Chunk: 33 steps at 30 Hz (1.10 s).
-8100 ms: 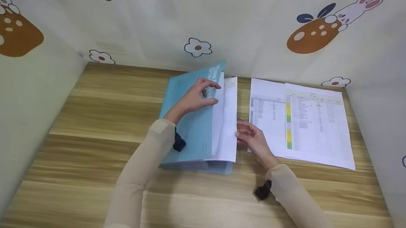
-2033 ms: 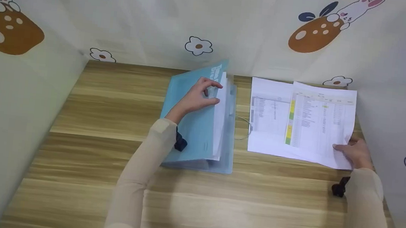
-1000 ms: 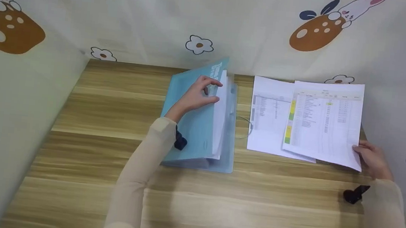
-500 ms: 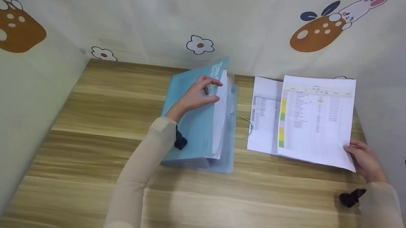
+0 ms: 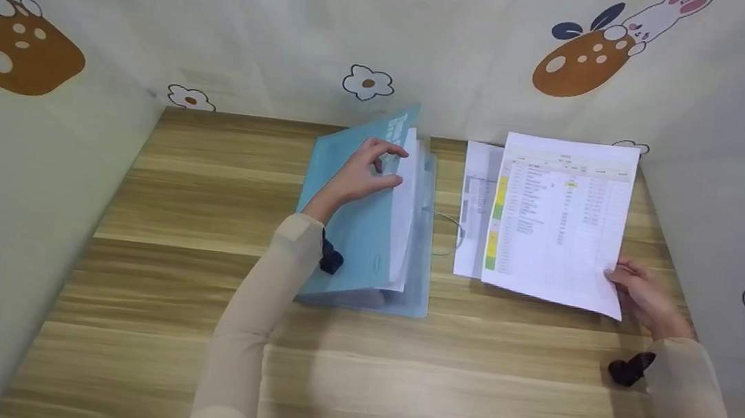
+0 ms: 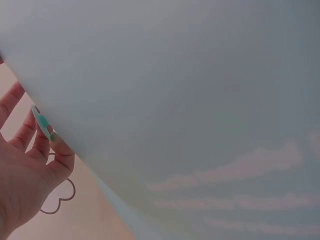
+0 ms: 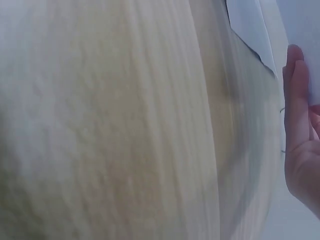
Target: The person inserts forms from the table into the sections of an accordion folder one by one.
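Observation:
A light blue folder (image 5: 365, 250) lies at the middle back of the table, its front cover raised at a slant. My left hand (image 5: 363, 175) grips the cover's free edge between thumb and fingers; the left wrist view shows the fingers along that edge, a small teal piece (image 6: 43, 121) by them. White sheets (image 5: 401, 226) stand inside the folder. At the right, my right hand (image 5: 647, 298) pinches the lower right edge of a printed sheet (image 5: 557, 263) with yellow and green cells on its left side. This sheet overlaps another printed sheet (image 5: 471, 247) on the table.
From the folder's right edge a thin pale cord (image 5: 462, 234) loops out towards the papers. Wood-grain table (image 5: 191, 218) surrounds the folder. Patterned cloth walls (image 5: 444, 50) rise close behind and at both sides. A black camera sits on each wrist.
My right hand has left the folder's edge, taken hold of the printed sheet at the right, lifted it and shifted it left over the other sheet. The left hand stays on the cover.

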Each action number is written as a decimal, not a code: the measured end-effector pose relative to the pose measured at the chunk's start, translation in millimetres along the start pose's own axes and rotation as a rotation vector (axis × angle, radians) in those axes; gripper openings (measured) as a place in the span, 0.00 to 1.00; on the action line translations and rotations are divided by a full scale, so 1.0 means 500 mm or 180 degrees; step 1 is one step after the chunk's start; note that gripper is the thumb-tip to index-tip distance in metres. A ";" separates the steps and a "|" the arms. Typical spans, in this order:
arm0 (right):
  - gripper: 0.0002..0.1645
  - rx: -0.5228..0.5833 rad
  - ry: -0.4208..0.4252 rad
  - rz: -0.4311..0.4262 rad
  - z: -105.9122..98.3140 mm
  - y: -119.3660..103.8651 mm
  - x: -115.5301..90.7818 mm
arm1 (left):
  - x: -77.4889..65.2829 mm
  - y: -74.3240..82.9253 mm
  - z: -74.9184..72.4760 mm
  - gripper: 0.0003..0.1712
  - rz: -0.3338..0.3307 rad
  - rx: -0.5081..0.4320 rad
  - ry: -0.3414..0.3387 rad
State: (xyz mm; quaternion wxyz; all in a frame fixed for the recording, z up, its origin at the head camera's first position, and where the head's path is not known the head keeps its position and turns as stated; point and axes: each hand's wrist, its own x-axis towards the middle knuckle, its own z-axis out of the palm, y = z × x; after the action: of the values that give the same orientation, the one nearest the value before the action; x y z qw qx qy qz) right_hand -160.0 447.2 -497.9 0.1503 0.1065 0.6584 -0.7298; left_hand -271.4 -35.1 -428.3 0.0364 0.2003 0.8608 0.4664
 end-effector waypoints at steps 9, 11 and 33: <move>0.10 0.0175 -0.0234 0.0085 0.042 0.007 0.006 | -0.001 0.001 -0.001 0.22 -0.0031 0.0034 0.0002; 0.09 0.0162 -0.0253 0.0122 0.052 0.008 0.009 | -0.001 0.001 -0.001 0.23 -0.0052 0.0042 -0.0001; 0.17 0.0396 -0.0424 0.0222 0.146 0.025 0.030 | -0.002 0.003 -0.002 0.23 -0.0057 0.0004 0.0025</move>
State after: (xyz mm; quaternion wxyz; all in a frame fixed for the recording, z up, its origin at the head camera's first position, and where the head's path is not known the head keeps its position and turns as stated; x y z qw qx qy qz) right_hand -166.4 372.7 -506.6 0.2120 0.0897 0.5962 -0.7691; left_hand -269.9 -35.5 -426.6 0.0371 0.1908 0.8630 0.4663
